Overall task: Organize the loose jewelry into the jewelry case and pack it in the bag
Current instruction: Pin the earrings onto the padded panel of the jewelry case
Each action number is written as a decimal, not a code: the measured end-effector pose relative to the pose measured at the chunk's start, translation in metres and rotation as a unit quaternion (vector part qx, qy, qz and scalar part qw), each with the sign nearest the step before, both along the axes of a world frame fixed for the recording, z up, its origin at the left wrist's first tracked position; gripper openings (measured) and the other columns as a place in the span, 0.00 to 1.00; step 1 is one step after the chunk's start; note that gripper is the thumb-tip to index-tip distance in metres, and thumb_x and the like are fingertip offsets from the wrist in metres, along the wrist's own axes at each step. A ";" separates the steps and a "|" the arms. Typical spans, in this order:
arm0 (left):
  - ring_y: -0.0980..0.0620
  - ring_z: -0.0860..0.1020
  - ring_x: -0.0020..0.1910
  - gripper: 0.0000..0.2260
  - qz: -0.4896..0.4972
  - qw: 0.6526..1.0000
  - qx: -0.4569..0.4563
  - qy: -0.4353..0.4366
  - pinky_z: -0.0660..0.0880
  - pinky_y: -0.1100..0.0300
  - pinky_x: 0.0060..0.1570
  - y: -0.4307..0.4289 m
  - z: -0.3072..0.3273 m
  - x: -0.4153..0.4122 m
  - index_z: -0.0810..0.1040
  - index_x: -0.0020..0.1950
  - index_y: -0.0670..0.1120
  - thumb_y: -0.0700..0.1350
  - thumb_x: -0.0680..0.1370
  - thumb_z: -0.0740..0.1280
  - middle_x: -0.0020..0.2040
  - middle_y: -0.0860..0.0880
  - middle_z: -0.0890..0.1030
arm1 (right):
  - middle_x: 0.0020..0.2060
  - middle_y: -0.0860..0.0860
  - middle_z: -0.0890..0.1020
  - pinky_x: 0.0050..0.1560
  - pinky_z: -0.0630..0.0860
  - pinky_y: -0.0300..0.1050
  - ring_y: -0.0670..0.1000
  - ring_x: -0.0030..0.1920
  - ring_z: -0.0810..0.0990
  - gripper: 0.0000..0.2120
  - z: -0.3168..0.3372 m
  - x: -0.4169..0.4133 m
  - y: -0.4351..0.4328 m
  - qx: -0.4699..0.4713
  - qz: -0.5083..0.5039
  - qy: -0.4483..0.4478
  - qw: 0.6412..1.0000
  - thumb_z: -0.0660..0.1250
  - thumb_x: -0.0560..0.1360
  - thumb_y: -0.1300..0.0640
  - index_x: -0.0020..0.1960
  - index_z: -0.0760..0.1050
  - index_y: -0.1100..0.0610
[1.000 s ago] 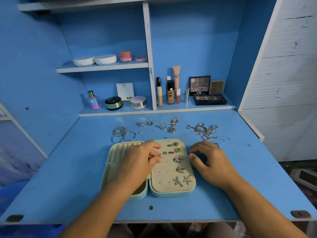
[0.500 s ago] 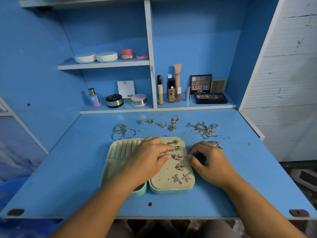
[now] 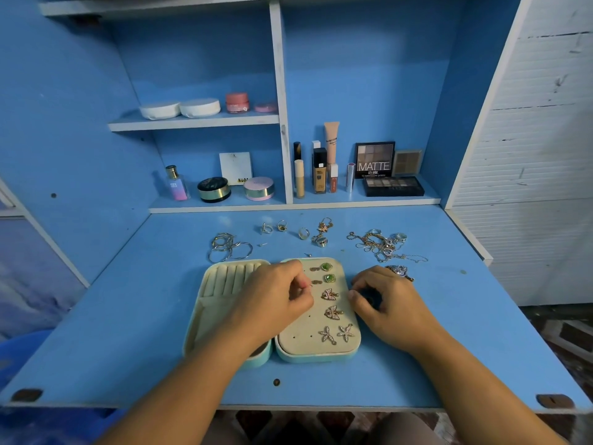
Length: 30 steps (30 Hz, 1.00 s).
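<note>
Pulling back over the case (image 3: 316,357), my left grip (image 3: 272,300) is pinching a stud (image 3: 310,285); right grip (image 3: 386,305) is curled, hold I cannot tell.

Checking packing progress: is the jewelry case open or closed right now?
Open. The jewelry case lies flat with both halves spread: ring rolls on the left half, earrings pinned on the right pad.

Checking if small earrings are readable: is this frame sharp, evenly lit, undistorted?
Head view: soft, even light, faint shadows by the left hand and right hand; the jewelry case is fairly sharp, but the stud the left hand pinches looks soft; wide-angle bending leans the white side panel outward.
</note>
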State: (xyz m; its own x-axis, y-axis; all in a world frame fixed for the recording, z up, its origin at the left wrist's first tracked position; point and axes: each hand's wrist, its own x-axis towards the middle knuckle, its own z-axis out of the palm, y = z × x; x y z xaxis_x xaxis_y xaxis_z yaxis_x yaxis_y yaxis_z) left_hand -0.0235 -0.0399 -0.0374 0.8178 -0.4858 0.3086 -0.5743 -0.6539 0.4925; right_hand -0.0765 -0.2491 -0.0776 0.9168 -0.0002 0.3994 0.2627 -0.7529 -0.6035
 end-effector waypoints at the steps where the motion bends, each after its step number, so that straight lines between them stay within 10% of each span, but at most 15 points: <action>1: 0.58 0.78 0.39 0.02 0.009 1.000 0.003 -0.010 0.76 0.57 0.41 0.002 0.000 -0.001 0.78 0.41 0.49 0.45 0.73 0.70 0.39 0.55 0.83 | 0.38 0.43 0.78 0.40 0.66 0.27 0.42 0.41 0.75 0.08 0.000 0.000 0.000 0.000 0.000 -0.002 1.000 0.64 0.71 0.50 0.39 0.76 0.53; 17: 0.65 0.73 0.41 0.08 -0.040 0.999 0.025 -0.023 0.69 0.75 0.44 0.014 0.006 -0.002 0.85 0.53 0.49 0.42 0.77 0.69 0.44 0.59 0.79 | 0.36 0.44 0.77 0.38 0.66 0.28 0.45 0.40 0.74 0.04 0.000 -0.001 0.002 0.008 0.000 -0.007 1.000 0.68 0.74 0.60 0.40 0.76 0.55; 30: 0.51 0.72 0.59 0.13 -0.092 0.954 0.267 -0.099 0.74 0.57 0.53 -0.001 0.021 -0.003 0.79 0.61 0.49 0.43 0.82 0.59 0.56 0.50 0.76 | 0.38 0.44 0.78 0.38 0.66 0.29 0.44 0.40 0.74 0.04 -0.001 0.000 0.001 0.010 0.003 -0.012 1.000 0.68 0.74 0.58 0.40 0.76 0.54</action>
